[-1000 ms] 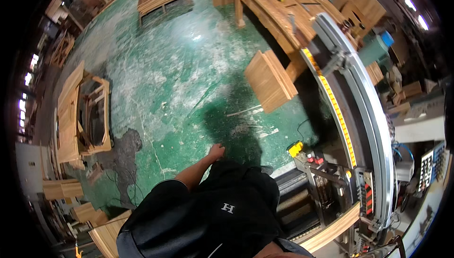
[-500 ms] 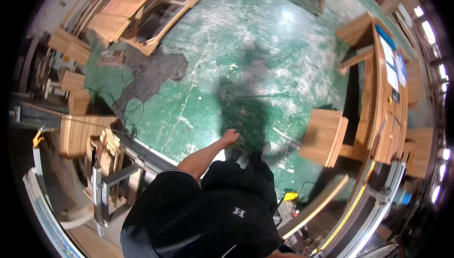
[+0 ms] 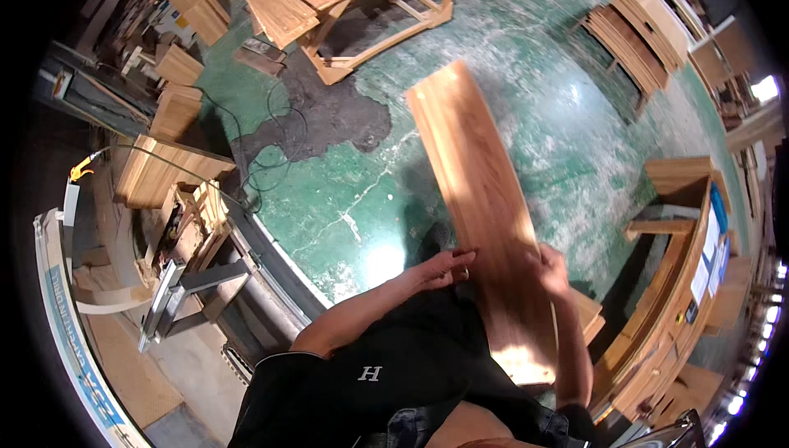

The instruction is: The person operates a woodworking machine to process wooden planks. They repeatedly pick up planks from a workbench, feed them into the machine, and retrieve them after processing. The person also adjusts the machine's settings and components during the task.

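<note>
A long wooden board (image 3: 481,177) with visible grain stretches away from my body above the floor, its near end beside my right forearm. My right hand (image 3: 549,271) grips the board's right edge, its fingers slightly blurred. On the opposite edge, my left hand (image 3: 448,270) has its fingers bent against the wood, with a ring on one finger. The undersides of both grips are hidden by the board. Partly behind the board's near end and my right arm, stacked wooden panels (image 3: 588,316) show at the right.
A wooden workbench (image 3: 690,284) with papers runs along the right. Far left stands a wooden trestle table (image 3: 362,57) carrying panels. A cable (image 3: 238,140) loops over the green floor (image 3: 353,193). Machine rails (image 3: 74,341) and a yellow air gun (image 3: 80,170) are at left.
The long board has come into view, now between both my hands. My right hand has appeared, and my left hand has moved right onto the board's edge. My view has turned toward the right.
</note>
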Demonstrator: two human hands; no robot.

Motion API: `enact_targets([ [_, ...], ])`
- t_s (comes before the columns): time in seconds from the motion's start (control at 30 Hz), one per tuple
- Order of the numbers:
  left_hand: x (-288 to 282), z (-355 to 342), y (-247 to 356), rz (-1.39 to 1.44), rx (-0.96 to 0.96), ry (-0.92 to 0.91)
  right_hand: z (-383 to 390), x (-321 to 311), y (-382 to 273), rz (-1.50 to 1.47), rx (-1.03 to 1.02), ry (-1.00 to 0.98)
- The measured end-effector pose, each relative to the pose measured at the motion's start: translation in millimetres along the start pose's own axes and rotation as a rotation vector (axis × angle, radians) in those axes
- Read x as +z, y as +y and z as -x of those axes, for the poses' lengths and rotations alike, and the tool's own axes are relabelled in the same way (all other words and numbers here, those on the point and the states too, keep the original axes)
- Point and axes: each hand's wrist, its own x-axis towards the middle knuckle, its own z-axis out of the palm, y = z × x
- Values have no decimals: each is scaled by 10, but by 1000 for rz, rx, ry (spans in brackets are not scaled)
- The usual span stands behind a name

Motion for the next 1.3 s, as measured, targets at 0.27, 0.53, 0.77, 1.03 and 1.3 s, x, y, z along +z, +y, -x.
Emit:
enact_targets([
  [0.27, -203, 149, 2164, 107, 648, 176, -2440, 120, -1398, 131, -51, -285],
  [0.53, -1213, 333, 4142, 212, 843, 411, -3279, 702, -2262, 271, 187, -224],
  [0.77, -1521, 419, 4040, 415, 586, 269, -4756, 1926, -2924, 84, 201, -191],
  [1.03, -1659, 602, 5226, 578, 710, 527, -6140, 2804, -3634, 65, -157, -121],
  [1.3, -2692, 697, 6848, 540, 1052, 333, -5819, 2019, -2513, 113, -98, 79],
])
